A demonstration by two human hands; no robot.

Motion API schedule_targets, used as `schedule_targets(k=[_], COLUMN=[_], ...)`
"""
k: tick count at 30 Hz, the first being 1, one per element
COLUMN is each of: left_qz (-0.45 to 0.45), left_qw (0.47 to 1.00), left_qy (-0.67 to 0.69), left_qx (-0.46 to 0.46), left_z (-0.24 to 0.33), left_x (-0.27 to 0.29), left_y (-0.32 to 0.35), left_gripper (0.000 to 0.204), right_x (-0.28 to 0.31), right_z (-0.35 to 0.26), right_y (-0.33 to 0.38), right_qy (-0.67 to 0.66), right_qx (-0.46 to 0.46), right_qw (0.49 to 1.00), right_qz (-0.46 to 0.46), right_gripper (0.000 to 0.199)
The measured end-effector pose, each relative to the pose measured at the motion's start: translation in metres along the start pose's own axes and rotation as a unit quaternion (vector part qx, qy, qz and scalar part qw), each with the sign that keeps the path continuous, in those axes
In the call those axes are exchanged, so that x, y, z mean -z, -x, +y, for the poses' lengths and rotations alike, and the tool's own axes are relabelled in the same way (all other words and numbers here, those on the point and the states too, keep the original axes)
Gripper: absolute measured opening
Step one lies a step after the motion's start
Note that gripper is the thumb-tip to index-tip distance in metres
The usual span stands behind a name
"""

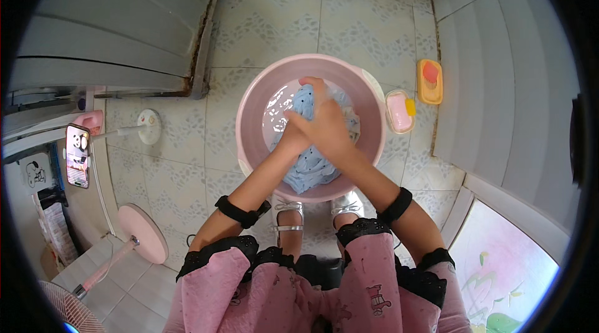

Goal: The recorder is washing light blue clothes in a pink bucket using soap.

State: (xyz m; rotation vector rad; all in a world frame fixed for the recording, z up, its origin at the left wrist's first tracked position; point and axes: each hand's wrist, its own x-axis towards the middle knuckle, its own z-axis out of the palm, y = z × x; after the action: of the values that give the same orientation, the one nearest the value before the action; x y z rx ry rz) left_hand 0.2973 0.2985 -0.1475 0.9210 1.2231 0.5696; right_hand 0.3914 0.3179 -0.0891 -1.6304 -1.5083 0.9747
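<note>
One dotted cloth (312, 171) is grasped by half-closed left hand (295, 136) and right hand (329, 120). It is enclosed by one pink basin (312, 66)'s rim.

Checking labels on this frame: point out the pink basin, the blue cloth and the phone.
Pink basin (252, 113): head view, on its left inner wall.
Blue cloth (308, 169): head view, on its lower folds.
Phone (78, 155): head view, on the middle of its screen.

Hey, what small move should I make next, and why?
Perhaps rub the blue cloth between your left hand and right hand: both hands are together at its bunched part, and water shows beside it in the pink basin.
</note>
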Motion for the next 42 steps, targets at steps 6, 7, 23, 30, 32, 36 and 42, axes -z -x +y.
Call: schedule_targets(k=[6, 7, 23, 30, 32, 36, 42], left_qz=[0.016, -0.006, -0.207, -0.202, -0.266, -0.307, -0.273], left_qw=[0.986, 0.987, 0.975, 0.967, 0.942, 0.919, 0.936], left_qy=[-0.125, -0.120, -0.082, -0.073, -0.076, -0.080, -0.028], left_qx=[-0.107, -0.106, -0.001, -0.135, -0.191, -0.234, -0.221], left_z=[0.008, 0.013, 0.036, 0.052, 0.054, 0.085, 0.105], left_x=[-0.010, -0.011, 0.011, 0.042, 0.046, 0.029, 0.042], left_y=[-0.001, -0.003, 0.002, 0.011, 0.012, 0.025, 0.045], left_gripper=[0.046, 0.045, 0.009, 0.005, 0.007, 0.010, 0.026], right_x=[-0.003, -0.001, 0.031, 0.056, 0.042, 0.021, 0.038], right_z=[0.003, 0.005, 0.031, 0.101, 0.094, 0.104, 0.087], right_y=[-0.009, -0.011, -0.020, -0.001, 0.015, 0.016, -0.003], right_qy=[-0.033, -0.031, -0.489, 0.048, 0.156, 0.139, -0.491], right_qx=[0.046, 0.046, -0.249, 0.034, 0.065, 0.095, -0.253], right_qw=[0.996, 0.996, 0.804, 0.971, 0.963, 0.976, 0.828], right_qz=[0.071, 0.073, -0.228, -0.232, -0.209, -0.141, -0.093], right_gripper=[0.021, 0.021, 0.034, 0.053, 0.057, 0.058, 0.037])
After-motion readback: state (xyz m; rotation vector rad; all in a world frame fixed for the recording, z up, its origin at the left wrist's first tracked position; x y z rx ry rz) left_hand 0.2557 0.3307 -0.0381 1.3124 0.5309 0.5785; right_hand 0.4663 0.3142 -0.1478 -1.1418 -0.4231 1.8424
